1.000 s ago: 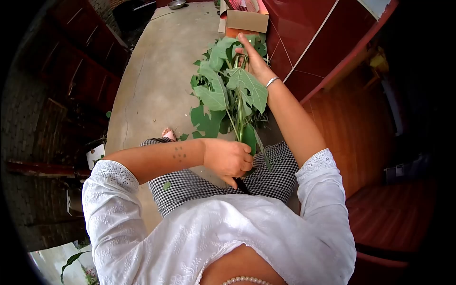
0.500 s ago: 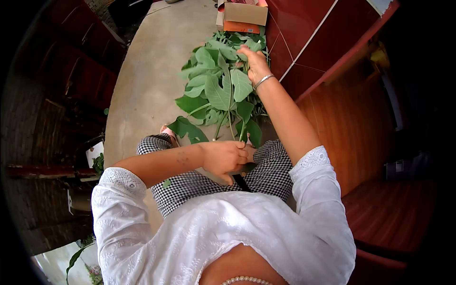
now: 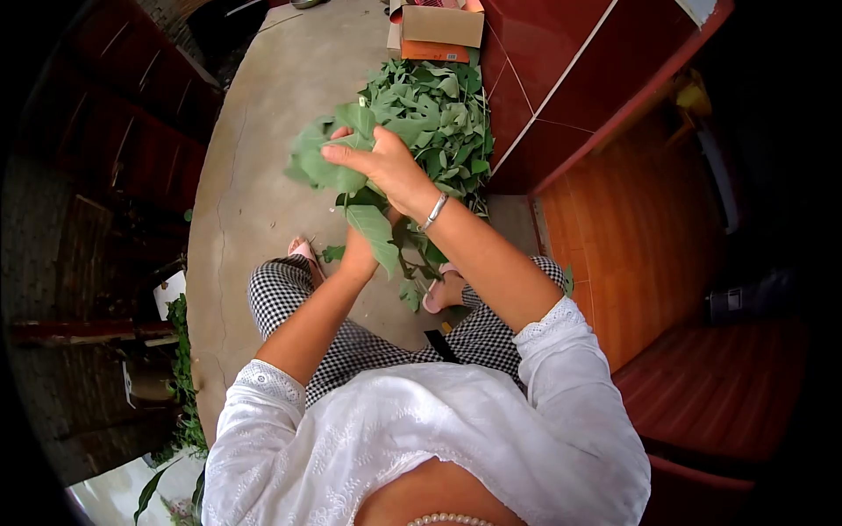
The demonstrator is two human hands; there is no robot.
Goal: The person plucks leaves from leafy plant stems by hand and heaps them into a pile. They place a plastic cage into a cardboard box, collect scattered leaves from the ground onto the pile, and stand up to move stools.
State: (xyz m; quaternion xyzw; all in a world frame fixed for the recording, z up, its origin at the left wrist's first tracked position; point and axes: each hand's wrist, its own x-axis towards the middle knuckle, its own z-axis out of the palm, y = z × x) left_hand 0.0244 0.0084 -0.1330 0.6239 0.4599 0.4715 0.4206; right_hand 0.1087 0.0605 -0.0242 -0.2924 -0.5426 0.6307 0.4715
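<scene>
A bunch of broad green lobed leaves [image 3: 320, 162] is in my right hand [image 3: 390, 167], its thumb pressed over them and a silver bangle on its wrist. My left hand [image 3: 360, 250] reaches up beneath the right forearm; leaves and that forearm hide its fingers. One large leaf [image 3: 372, 232] hangs over the left wrist, and a leafy stem [image 3: 410, 272] droops between my feet. Beyond my hands, a heap of cut leafy stems [image 3: 447, 123] lies on the floor against the red tiled wall.
An open cardboard box [image 3: 441, 31] stands behind the heap. Red tiles [image 3: 561, 61] line the right side, next to a doorway with an orange-brown floor [image 3: 579, 254]. Concrete floor [image 3: 263, 131] stretches to the left. My pink sandals [image 3: 434, 296] are on the floor below.
My right hand has moved left and nearer with the leaves, uncovering the heap. My left hand has moved up and left from my lap, and its fingers are now out of sight.
</scene>
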